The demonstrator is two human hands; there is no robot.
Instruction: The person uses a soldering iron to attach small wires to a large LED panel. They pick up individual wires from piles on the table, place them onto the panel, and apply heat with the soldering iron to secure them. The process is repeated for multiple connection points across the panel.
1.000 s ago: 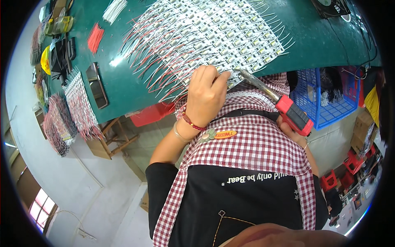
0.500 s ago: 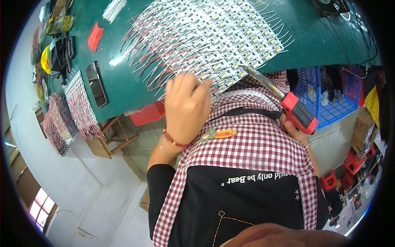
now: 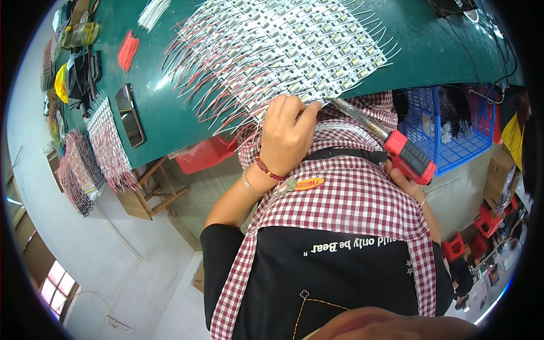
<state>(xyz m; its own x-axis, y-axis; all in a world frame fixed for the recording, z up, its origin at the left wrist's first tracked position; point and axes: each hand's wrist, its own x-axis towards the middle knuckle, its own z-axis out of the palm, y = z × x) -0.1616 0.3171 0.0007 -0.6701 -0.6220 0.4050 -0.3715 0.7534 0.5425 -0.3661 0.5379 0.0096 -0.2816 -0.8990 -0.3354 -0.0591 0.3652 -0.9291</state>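
A large panel of small white circuit boards (image 3: 306, 48) lies at the near edge of the green table, with red and white wires sticking out along its sides. My left hand (image 3: 286, 133) is at the panel's near corner, thumb and fingers pinched together; whatever they hold is too small to make out. In my right hand (image 3: 405, 182) is a soldering iron (image 3: 409, 157) with a red and black handle. Its metal tip points up and left to the panel's near edge, close beside my left fingertips. Most of the right hand's fingers are hidden behind the handle.
Red wires (image 3: 128, 51), white wires (image 3: 153, 13) and a smartphone (image 3: 130, 116) lie on the green table (image 3: 153, 113). Another wired panel (image 3: 107, 136) hangs over its left edge. A blue plastic basket (image 3: 462, 156) stands at the right, a red bin (image 3: 207, 156) below the table.
My left hand has moved right along the panel's near edge, toward the iron's tip. The panel has shifted slightly left, and the iron's tip has dipped a little toward me.
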